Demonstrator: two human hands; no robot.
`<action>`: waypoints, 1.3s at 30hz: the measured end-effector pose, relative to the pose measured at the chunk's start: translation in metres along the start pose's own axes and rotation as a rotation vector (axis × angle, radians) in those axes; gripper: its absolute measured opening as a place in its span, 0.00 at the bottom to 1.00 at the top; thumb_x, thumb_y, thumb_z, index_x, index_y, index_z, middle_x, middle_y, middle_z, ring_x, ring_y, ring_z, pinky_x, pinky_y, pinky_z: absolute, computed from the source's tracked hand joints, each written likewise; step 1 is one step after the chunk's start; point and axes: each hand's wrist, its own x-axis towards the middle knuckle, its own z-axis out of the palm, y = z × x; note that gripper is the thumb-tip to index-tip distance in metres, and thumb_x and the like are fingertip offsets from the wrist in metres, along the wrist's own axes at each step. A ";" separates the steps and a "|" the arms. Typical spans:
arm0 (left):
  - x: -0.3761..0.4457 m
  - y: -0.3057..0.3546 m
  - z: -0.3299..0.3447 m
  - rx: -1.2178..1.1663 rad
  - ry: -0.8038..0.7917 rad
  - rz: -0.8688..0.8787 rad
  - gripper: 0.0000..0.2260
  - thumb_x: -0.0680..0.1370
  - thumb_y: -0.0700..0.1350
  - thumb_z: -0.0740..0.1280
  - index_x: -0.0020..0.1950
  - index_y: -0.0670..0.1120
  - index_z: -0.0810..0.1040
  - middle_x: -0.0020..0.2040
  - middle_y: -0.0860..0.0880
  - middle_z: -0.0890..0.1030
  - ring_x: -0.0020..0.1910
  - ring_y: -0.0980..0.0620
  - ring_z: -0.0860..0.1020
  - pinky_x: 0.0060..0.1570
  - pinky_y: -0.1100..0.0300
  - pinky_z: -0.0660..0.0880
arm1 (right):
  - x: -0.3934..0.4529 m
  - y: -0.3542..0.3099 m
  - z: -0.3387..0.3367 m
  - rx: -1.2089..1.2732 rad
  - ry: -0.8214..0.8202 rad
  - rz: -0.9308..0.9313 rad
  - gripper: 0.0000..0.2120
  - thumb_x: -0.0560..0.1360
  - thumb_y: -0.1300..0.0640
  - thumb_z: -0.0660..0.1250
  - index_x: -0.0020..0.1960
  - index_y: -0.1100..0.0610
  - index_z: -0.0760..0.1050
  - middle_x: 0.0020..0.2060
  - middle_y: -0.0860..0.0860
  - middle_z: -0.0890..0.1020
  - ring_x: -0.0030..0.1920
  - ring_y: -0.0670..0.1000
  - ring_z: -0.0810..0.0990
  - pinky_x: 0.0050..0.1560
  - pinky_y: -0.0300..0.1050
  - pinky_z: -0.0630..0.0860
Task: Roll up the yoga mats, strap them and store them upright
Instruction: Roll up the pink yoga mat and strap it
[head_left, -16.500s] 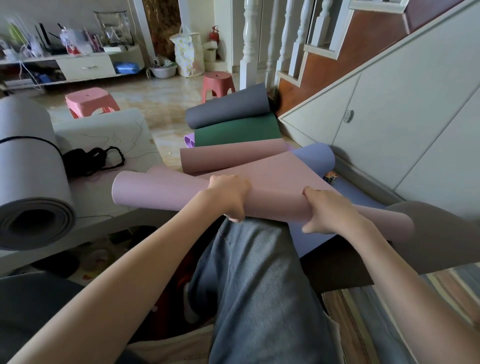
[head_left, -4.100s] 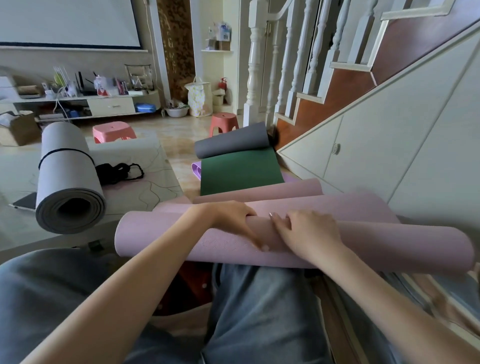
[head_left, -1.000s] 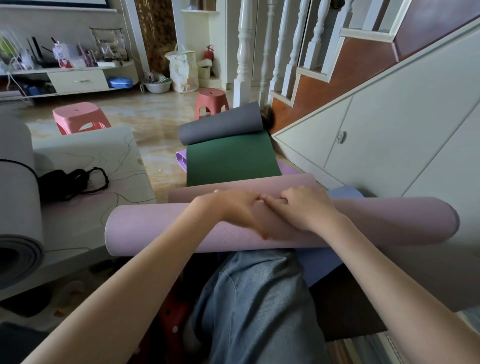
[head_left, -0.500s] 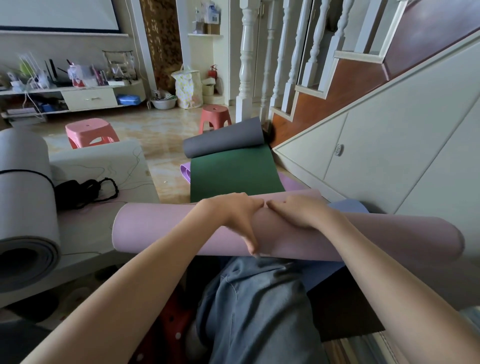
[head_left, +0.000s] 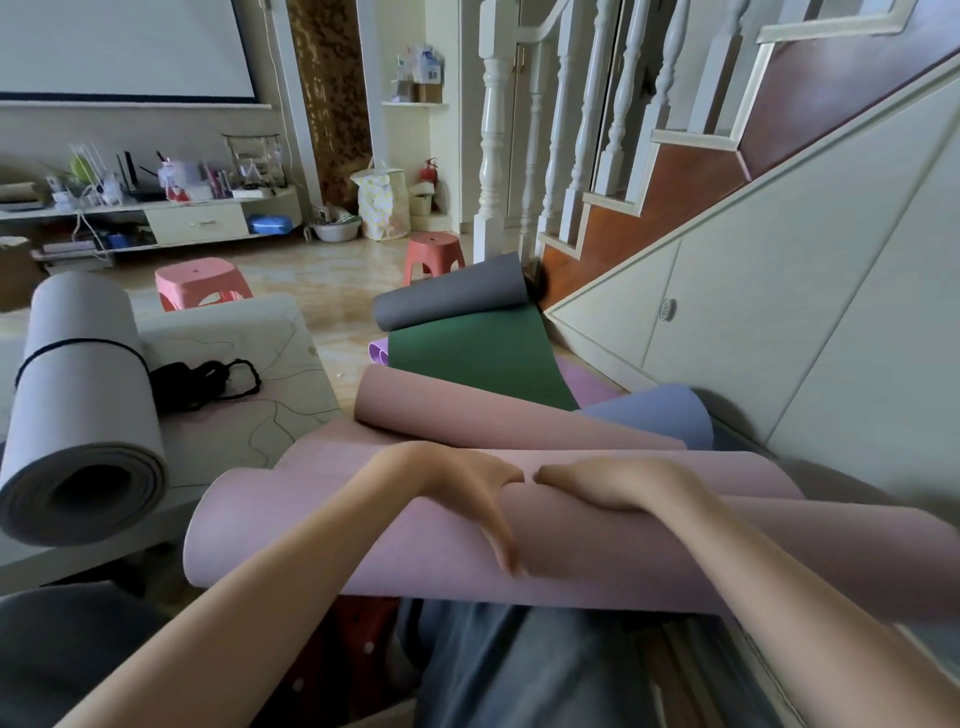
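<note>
Staircase (head_left: 691, 171) with white balusters and panelled side fills the far right. Low table (head_left: 270, 353) at left, pale top. On it a grey rolled mat (head_left: 88, 415), lying on its side, black strap around it, open end facing near. Just right of that roll, a heap of black straps (head_left: 202, 382) on the tabletop.

Pink mat (head_left: 623, 551), rolled into a long tube, lies crosswise over the person's lap, running left to right across the near middle. A loose layer of it shows along the far edge.

Beyond it on the floor, part-rolled mats overlap: a second pink mat (head_left: 493, 415), a green mat (head_left: 478, 358), a dark grey mat (head_left: 452, 296), a blue mat (head_left: 660, 415) at right. Two red stools (head_left: 202, 283) farther off.

Both forearms reach in from near. Left hand (head_left: 467, 493) rests on top of the tube at its middle, fingers over the far side, thumb stretched down the near face, gripping it. Right hand (head_left: 618, 483) just beside it, fingers curled over the top of the roll, gripping too. Fingertips of the two hands nearly meet.
</note>
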 end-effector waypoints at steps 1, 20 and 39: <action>-0.003 0.001 -0.001 -0.010 0.013 -0.013 0.33 0.55 0.65 0.75 0.57 0.59 0.71 0.56 0.58 0.76 0.57 0.53 0.74 0.60 0.52 0.72 | 0.000 -0.003 0.001 -0.018 0.058 -0.002 0.20 0.80 0.40 0.50 0.62 0.48 0.72 0.59 0.47 0.74 0.59 0.54 0.72 0.55 0.50 0.65; 0.012 -0.020 -0.002 0.054 0.220 0.050 0.42 0.63 0.69 0.73 0.73 0.62 0.59 0.71 0.58 0.62 0.70 0.51 0.60 0.69 0.47 0.63 | 0.026 0.007 0.032 -0.248 0.609 -0.140 0.25 0.79 0.37 0.48 0.47 0.50 0.78 0.51 0.51 0.82 0.55 0.56 0.78 0.47 0.48 0.66; 0.039 -0.037 -0.022 -0.203 0.172 0.027 0.32 0.60 0.71 0.72 0.60 0.60 0.74 0.56 0.61 0.76 0.56 0.56 0.74 0.59 0.56 0.71 | 0.048 -0.001 0.019 -0.258 1.119 -0.278 0.23 0.69 0.54 0.74 0.25 0.52 0.61 0.17 0.51 0.69 0.18 0.59 0.65 0.29 0.33 0.46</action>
